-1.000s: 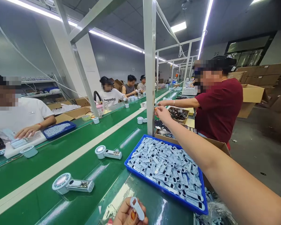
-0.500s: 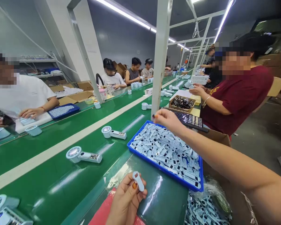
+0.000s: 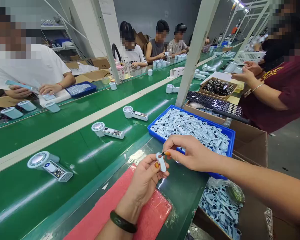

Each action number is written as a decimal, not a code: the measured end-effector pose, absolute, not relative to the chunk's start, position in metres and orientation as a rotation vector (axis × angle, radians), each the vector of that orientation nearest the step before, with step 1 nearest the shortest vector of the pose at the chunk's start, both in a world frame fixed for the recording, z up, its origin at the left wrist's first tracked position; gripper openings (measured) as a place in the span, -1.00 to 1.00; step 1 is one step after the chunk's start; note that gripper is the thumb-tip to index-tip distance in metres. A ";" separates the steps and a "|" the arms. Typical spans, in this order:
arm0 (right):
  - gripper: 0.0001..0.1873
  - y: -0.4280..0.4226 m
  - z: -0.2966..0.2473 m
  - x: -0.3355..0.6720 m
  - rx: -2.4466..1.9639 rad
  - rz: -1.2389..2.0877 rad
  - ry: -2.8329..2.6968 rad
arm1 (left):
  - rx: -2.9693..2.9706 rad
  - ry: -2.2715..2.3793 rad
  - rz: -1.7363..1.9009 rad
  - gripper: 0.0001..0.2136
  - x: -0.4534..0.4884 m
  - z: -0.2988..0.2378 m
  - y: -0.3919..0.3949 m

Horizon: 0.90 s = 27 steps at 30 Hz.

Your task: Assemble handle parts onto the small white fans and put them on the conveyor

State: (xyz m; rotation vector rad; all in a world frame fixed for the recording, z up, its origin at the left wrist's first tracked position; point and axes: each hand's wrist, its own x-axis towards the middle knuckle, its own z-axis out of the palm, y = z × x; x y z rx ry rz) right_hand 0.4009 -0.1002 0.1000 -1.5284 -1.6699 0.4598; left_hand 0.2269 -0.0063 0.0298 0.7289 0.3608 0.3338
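Above the red mat point(image 3: 120, 210) on your desk point(image 3: 182, 196), your left hand point(image 3: 146, 176) pinches a small white plastic piece point(image 3: 161, 162) upright, while your right hand point(image 3: 190, 154) closes thumb and forefinger on a tiny dark part point(image 3: 163, 153) touching its top. The blue tray point(image 3: 228, 133) of similar pieces sits just behind.

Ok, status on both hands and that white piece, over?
Left hand grips the small white plastic piece upright. Right hand pinches a tiny dark part at its top end. Blue tray of like pieces just behind; nothing between.
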 end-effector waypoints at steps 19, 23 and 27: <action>-0.85 -0.100 0.096 0.403 -1.549 0.445 -1.812 | 0.748 0.376 0.316 -0.73 0.231 0.028 -0.006; -0.87 -0.100 0.094 0.402 -1.593 0.435 -1.788 | 0.769 0.395 0.325 -0.74 0.232 0.028 -0.005; -0.87 -0.101 0.095 0.402 -1.596 0.437 -1.797 | 0.772 0.402 0.323 -0.74 0.233 0.027 -0.005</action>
